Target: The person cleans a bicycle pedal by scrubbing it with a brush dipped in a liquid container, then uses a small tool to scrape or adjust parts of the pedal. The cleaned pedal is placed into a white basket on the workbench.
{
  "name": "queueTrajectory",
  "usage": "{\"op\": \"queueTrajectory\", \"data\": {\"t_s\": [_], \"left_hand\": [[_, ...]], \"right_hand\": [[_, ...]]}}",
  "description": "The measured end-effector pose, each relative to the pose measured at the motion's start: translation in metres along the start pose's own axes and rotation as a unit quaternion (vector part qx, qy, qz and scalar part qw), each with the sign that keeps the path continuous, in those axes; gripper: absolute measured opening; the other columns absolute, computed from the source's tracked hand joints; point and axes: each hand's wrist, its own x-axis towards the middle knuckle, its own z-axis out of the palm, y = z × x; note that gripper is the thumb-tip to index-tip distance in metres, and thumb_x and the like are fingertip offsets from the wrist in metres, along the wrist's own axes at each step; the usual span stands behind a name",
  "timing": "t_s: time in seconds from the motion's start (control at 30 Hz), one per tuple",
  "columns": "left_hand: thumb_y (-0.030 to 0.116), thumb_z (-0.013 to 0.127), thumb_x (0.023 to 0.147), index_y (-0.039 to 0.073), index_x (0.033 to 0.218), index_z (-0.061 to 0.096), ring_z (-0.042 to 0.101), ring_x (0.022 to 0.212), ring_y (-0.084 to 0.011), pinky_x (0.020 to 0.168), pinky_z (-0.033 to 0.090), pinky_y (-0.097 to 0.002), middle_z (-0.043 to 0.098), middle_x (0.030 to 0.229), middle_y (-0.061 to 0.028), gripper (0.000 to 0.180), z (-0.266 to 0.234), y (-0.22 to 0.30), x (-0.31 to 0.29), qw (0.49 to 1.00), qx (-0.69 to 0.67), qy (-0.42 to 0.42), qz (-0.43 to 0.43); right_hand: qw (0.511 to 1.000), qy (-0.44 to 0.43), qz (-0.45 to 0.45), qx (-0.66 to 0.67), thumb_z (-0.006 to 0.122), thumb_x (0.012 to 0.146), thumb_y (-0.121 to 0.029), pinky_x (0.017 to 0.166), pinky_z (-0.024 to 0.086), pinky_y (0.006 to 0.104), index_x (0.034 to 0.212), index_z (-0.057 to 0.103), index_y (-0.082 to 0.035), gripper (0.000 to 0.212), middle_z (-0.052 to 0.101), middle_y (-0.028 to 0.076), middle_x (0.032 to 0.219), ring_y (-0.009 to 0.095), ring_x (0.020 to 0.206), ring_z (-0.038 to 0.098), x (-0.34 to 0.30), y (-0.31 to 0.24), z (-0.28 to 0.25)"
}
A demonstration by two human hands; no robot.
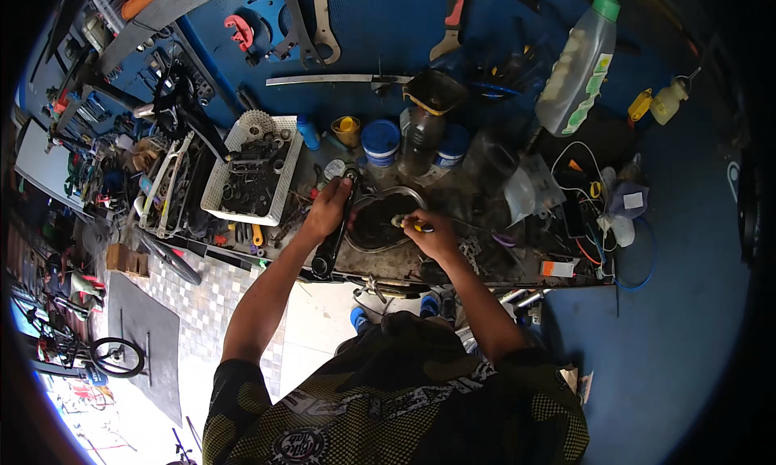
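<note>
My left hand point(327, 209) is closed around a black bicycle crank arm point(326, 256), held upright in the picture at the left side of a metal basin point(414, 194). Dark, dirty liquid fills the basin. Over its right side, my right hand point(435, 238) grips a small brush point(398, 221) with a yellow handle. The brush head points left toward the crank arm and stays apart from it. Some of the fingers on each hand are hidden from above.
Left on the workbench stands a white basket point(283, 192) of greasy parts and sprockets. Behind the basin are blue-lidded tubs point(380, 141) and a dark bottle point(420, 137). A chain point(470, 256) lies right of my right hand. A clear bottle point(578, 77) hangs at upper right.
</note>
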Motion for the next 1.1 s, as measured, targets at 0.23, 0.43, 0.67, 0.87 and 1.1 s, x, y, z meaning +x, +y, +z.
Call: {"op": "queueTrajectory", "data": {"t_s": [0.23, 0.43, 0.67, 0.87, 1.1], "left_hand": [[0.056, 0.042, 0.107, 0.009, 0.084, 0.060, 0.053, 0.046, -0.0184, 0.044, 0.044, -0.0342, 0.054, 0.058, -0.0058, 0.056, -0.009, -0.025, 0.007, 0.980, -0.061, 0.005, -0.191], [0.058, 0.039, 0.108, 0.009, 0.087, 0.058, 0.048, 0.041, -0.0160, 0.037, 0.038, -0.0326, 0.050, 0.055, -0.0039, 0.056, -0.004, -0.033, 0.002, 0.970, -0.069, -0.073, -0.220], [0.056, 0.034, 0.110, 0.010, 0.100, 0.056, 0.045, 0.042, -0.0160, 0.039, 0.039, -0.0343, 0.049, 0.058, -0.0032, 0.052, -0.012, -0.035, -0.008, 0.969, -0.055, -0.105, -0.218], [0.060, 0.036, 0.108, 0.012, 0.100, 0.055, 0.039, 0.040, -0.0129, 0.035, 0.030, -0.0299, 0.041, 0.056, -0.0005, 0.052, -0.010, -0.040, -0.014, 0.958, -0.111, -0.107, -0.240], [0.059, 0.038, 0.108, 0.013, 0.097, 0.055, 0.036, 0.039, -0.0133, 0.035, 0.028, -0.0294, 0.041, 0.057, -0.0009, 0.050, -0.007, -0.041, -0.015, 0.944, -0.168, -0.092, -0.268]], "right_hand": [[0.999, 0.016, 0.031, -0.033, 0.078, 0.089, -0.022, 0.070, 0.054, 0.0320, 0.094, 0.073, -0.007, 0.017, 0.073, 0.011, 0.083, 0.018, 0.077, 0.072, 0.027, -0.021, -0.029], [0.970, -0.135, -0.187, 0.081, 0.078, 0.090, -0.016, 0.074, 0.055, 0.0321, 0.098, 0.073, -0.003, 0.016, 0.075, 0.010, 0.091, 0.019, 0.082, 0.072, 0.068, -0.081, -0.045], [0.945, -0.187, -0.253, 0.088, 0.079, 0.087, -0.014, 0.075, 0.055, 0.0350, 0.098, 0.074, -0.002, 0.017, 0.073, 0.010, 0.090, 0.025, 0.085, 0.072, 0.083, -0.090, -0.034], [0.954, -0.183, -0.225, 0.072, 0.079, 0.087, -0.012, 0.076, 0.056, 0.0346, 0.100, 0.075, -0.002, 0.017, 0.075, 0.010, 0.094, 0.023, 0.087, 0.073, 0.082, -0.088, -0.028], [0.958, -0.149, -0.236, 0.073, 0.080, 0.087, -0.013, 0.077, 0.056, 0.0371, 0.099, 0.074, -0.002, 0.018, 0.075, 0.012, 0.094, 0.027, 0.086, 0.073, 0.077, -0.083, -0.022]]}}
